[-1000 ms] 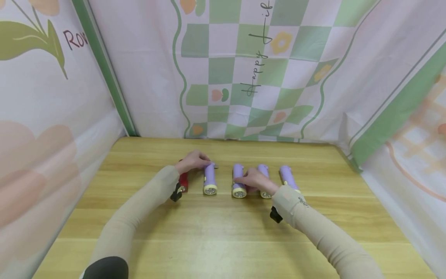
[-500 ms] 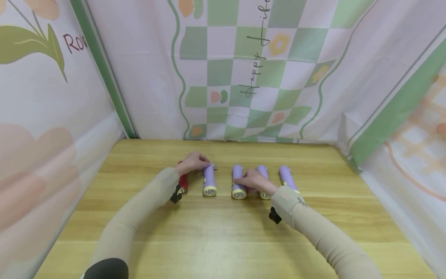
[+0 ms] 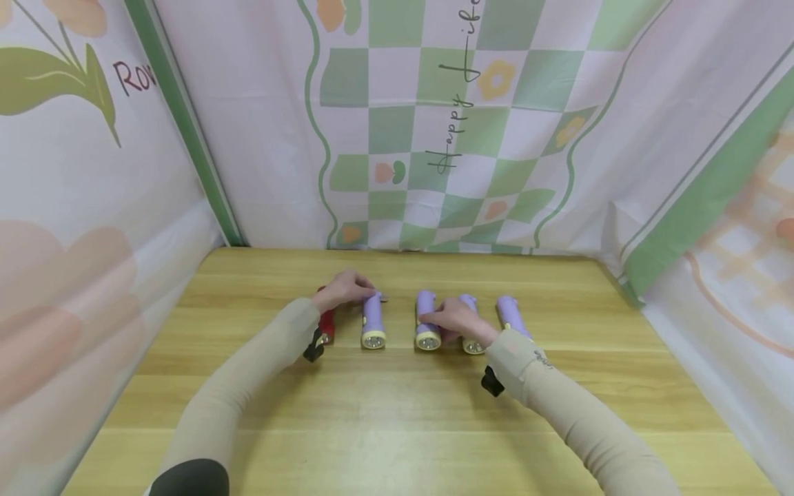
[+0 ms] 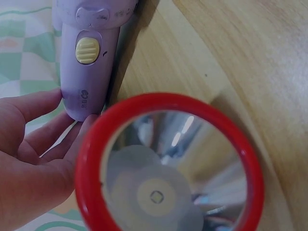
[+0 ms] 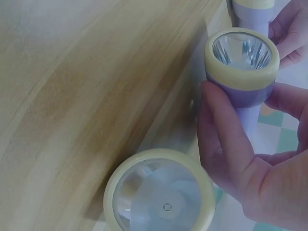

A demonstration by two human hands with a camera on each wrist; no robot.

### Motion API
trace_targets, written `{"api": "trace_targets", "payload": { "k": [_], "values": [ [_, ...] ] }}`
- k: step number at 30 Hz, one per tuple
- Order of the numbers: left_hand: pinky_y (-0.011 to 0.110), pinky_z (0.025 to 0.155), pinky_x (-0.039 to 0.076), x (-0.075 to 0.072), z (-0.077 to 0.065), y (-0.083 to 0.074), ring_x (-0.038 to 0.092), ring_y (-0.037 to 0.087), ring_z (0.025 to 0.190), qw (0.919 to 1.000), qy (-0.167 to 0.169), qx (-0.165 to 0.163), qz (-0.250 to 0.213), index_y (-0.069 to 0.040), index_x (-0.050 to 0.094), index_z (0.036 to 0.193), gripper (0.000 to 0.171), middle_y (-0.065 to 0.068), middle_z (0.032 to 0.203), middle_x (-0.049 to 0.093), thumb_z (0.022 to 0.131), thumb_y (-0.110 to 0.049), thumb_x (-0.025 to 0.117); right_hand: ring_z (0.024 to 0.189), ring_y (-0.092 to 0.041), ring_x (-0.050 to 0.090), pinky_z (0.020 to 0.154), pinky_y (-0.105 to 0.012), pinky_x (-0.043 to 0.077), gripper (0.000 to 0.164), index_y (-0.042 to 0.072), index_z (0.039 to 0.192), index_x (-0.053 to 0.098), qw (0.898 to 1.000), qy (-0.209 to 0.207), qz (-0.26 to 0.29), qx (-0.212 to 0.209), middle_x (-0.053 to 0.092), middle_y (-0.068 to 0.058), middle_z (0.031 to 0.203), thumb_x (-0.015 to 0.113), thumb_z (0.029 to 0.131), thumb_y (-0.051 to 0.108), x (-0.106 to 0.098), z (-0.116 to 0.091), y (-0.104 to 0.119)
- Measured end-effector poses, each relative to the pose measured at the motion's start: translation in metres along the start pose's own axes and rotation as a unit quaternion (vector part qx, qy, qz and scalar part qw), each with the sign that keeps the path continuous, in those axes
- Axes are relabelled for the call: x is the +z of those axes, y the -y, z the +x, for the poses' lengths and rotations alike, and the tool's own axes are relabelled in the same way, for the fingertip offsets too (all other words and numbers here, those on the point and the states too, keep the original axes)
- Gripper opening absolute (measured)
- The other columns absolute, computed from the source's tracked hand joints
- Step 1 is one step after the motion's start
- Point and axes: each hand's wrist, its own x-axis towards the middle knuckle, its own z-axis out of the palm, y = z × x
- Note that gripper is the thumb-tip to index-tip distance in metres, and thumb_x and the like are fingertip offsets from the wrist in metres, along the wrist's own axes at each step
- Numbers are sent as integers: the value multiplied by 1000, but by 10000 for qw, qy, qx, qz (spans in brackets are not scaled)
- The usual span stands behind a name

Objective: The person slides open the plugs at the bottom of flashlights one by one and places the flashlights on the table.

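Several purple flashlights with cream lens rims lie in a row on the table, lenses toward me. My left hand (image 3: 344,288) pinches the tail end of the leftmost purple flashlight (image 3: 372,315); its cream switch (image 4: 87,50) shows in the left wrist view. Thumb and fingers of my right hand (image 3: 457,318) grip the second purple flashlight (image 3: 426,304) just behind its head (image 5: 243,72). Under that hand, partly covered, lies a third purple flashlight (image 3: 468,303). A red flashlight (image 3: 327,322) lies beneath my left wrist, its red rim (image 4: 168,102) large in the left wrist view.
Another purple flashlight (image 3: 511,313) lies at the right end of the row, its head partly behind my right cuff. The wooden table (image 3: 384,427) ends at the back against a checked curtain (image 3: 422,138). More printed cloth hangs at both sides.
My right hand has shifted the second purple flashlight slightly right and away from me, widening its gap to the leftmost one. My left hand holds still.
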Motion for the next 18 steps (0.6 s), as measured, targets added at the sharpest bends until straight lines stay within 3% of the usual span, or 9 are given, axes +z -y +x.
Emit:
{"api": "trace_targets", "payload": {
  "k": [11, 18],
  "values": [
    [27, 85, 56, 0, 0, -1, 67, 25, 102, 10000, -62, -39, 52, 1, 70, 116, 33, 19, 116, 72, 92, -23, 67, 76, -21, 71, 73, -36, 63, 45, -11, 115, 60, 9998, -174, 52, -23, 69, -25, 106, 64, 95, 28, -2, -2, -1],
    [35, 95, 56, -4, 1, -2, 66, 30, 110, 9994, -235, -77, -225, 1, 68, 119, 34, 20, 122, 70, 92, -21, 67, 84, -24, 71, 78, -39, 63, 44, -9, 116, 58, 9996, -225, 154, 21, 67, -25, 110, 64, 95, 29, -4, -3, 1]
  ]
}}
